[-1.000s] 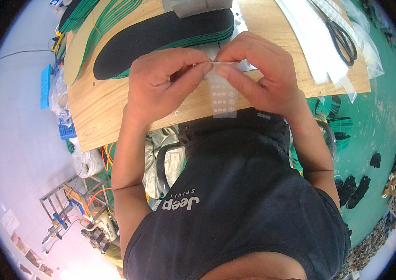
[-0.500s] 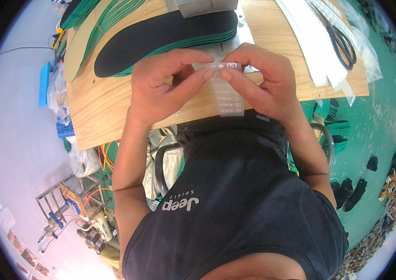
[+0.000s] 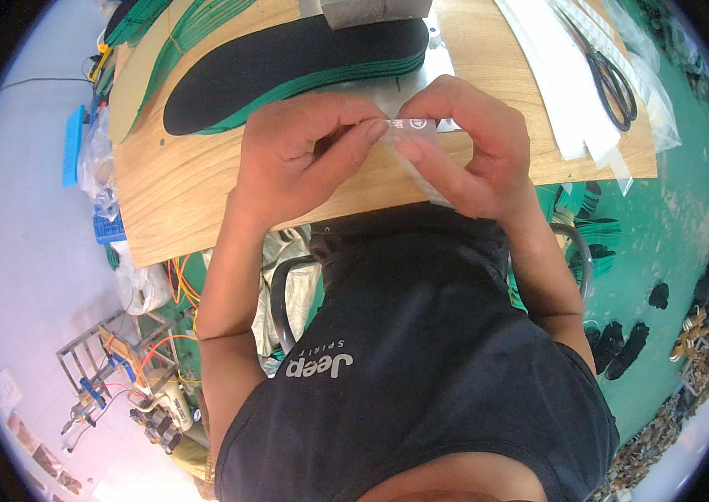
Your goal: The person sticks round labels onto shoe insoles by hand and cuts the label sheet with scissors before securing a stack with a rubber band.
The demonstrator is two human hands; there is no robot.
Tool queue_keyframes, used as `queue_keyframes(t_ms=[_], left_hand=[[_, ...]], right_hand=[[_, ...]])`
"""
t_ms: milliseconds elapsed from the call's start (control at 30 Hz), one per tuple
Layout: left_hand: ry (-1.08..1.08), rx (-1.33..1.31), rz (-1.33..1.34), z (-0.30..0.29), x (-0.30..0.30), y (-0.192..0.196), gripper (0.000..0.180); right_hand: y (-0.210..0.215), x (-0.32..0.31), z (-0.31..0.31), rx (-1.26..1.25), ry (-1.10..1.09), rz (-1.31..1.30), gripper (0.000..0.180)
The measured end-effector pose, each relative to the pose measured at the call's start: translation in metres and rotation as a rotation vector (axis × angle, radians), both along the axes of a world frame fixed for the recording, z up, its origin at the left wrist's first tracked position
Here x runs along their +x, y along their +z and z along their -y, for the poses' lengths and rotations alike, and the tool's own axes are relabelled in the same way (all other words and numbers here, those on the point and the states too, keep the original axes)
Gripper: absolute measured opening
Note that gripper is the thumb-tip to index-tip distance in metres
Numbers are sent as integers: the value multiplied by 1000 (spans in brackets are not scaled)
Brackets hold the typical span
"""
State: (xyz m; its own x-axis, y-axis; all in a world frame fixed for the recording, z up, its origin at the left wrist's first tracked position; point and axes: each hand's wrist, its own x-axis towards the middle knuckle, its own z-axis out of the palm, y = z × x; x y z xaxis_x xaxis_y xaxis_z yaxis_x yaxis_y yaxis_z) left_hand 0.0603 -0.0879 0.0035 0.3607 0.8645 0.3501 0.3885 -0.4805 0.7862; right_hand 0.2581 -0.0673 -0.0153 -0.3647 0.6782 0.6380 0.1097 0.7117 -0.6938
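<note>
A clear strip of film with white print (image 3: 415, 125) spans my two hands above the near edge of the wooden table. My left hand (image 3: 300, 155) is closed, pinching the strip's left end between thumb and index finger. My right hand (image 3: 476, 142) is curled round the strip's other side, index fingertip behind its upper edge and thumb over its front, the two tips a little apart. The strip's lower part hangs slanted, partly hidden behind the right thumb. Just beyond my hands lies a stack of shoe insoles (image 3: 287, 71), black on top and green below.
A metal block (image 3: 375, 12) sits at the insoles' far end. More insoles (image 3: 149, 75) lie at the far left. On the right are white sheets (image 3: 538, 84), black-handled scissors (image 3: 614, 88) and clear plastic film (image 3: 660, 109). A chair's armrest (image 3: 283, 301) curves beside me.
My right thumb has moved down from the strip's upper edge, away from the index fingertip. The hanging part of the strip has swung from straight down to slanting right, behind the right hand.
</note>
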Motion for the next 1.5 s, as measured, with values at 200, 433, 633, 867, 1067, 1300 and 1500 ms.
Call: queue_keyframes(t_ms=[200, 433, 633, 867, 1067, 1300, 1500], left_hand=[[4, 56, -4, -1, 2, -3, 7], [-14, 166, -62, -3, 2, -7, 7], [-10, 259, -88, 1, 3, -3, 8], [210, 180, -168, 6, -7, -1, 9], [294, 80, 59, 14, -1, -11, 9], [230, -281, 421, 16, -3, -12, 27], [152, -314, 396, 10, 0, -12, 47]], right_hand=[[-6, 2, -1, 31, -6, 12, 9], [-2, -2, 1, 67, -26, -10, 9], [-2, -2, 2, 144, -67, 24, 8], [-18, -8, 13, -82, -226, -199, 25], [-12, -2, 33, -379, -145, -36, 33], [-4, -4, 30, -550, -70, -170, 14], [1, -2, 35, -630, 16, -172, 14]])
